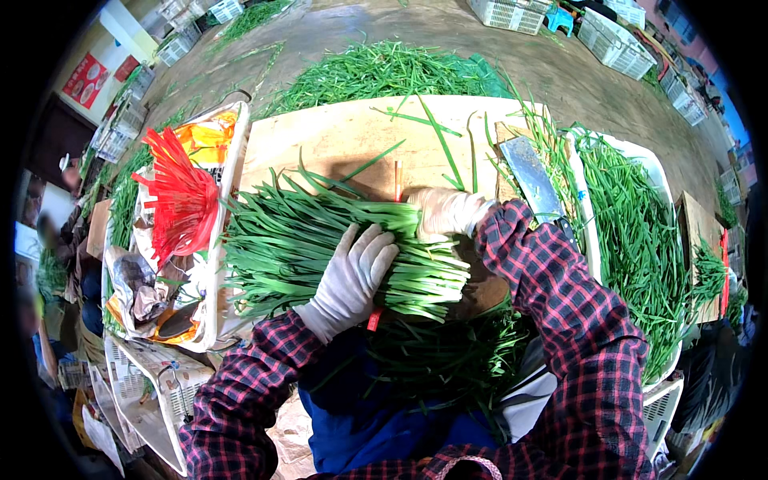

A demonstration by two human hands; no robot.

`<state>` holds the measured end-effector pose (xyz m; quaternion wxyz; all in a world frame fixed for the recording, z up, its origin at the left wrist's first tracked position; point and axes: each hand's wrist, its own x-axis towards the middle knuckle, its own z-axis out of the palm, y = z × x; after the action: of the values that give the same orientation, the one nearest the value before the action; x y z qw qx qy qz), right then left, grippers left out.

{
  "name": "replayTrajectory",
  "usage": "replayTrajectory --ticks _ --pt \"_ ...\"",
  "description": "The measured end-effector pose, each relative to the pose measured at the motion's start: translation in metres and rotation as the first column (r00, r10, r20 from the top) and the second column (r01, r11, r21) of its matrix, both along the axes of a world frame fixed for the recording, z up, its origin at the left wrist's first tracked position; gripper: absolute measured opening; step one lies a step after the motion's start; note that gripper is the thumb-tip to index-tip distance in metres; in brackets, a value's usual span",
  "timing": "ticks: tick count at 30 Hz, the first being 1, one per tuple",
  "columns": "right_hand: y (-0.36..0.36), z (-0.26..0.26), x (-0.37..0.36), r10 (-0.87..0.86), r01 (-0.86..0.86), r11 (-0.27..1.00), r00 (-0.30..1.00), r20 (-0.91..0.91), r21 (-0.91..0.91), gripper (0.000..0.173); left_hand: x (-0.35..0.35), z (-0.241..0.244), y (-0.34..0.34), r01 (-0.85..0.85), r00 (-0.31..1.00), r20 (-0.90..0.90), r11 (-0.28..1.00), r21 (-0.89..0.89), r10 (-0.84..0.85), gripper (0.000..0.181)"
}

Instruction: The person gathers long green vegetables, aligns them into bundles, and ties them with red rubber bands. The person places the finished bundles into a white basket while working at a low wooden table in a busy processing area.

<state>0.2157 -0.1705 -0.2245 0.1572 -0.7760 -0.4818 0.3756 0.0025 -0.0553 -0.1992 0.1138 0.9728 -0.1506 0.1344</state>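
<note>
A large bundle of green garlic chives [294, 246] lies across a wooden board [288, 144], leaves to the left and pale stem ends to the right. My left hand [354, 276], in a whitish glove, rests on top of the stalks with its fingers spread slightly. My right hand [450, 210], gloved and somewhat blurred, is at the upper stem ends; its fingers are partly hidden. A red strip [374, 319] passes under the bundle, one end showing near my left wrist, and an orange-red end [398, 180] above. A cleaver [531, 174] lies at the board's right.
At left, a white crate [210, 300] holds red strips [183, 198] and bags. Another white crate [591, 222] of loose leaves stands at right. Leaves are heaped on the floor [390, 72] beyond the board and lie in my lap [444, 366]. People sit at far left.
</note>
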Motion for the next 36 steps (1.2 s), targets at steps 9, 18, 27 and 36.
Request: replayTrajectory --ticks 9,18,27,36 --pt "0.014 0.029 0.001 0.107 -0.147 0.976 0.965 -0.239 -0.159 0.043 -0.008 -0.006 -0.002 -0.006 1.000 0.004 0.997 0.082 0.006 0.047" --pt "0.018 0.044 0.010 -0.070 0.069 0.998 0.990 0.120 0.009 0.019 -0.011 -0.011 -0.004 -0.001 0.999 0.053 0.998 0.057 -0.002 0.054" --pt "0.020 0.059 0.004 -0.067 0.054 0.997 0.972 0.224 0.062 0.035 -0.005 -0.006 -0.003 -0.018 1.000 -0.004 0.998 0.064 0.018 0.055" --pt "-0.022 0.029 0.023 -0.492 0.724 0.687 0.525 -0.695 0.060 0.014 0.000 -0.001 -0.004 0.010 1.000 -0.008 0.997 0.076 -0.009 0.051"
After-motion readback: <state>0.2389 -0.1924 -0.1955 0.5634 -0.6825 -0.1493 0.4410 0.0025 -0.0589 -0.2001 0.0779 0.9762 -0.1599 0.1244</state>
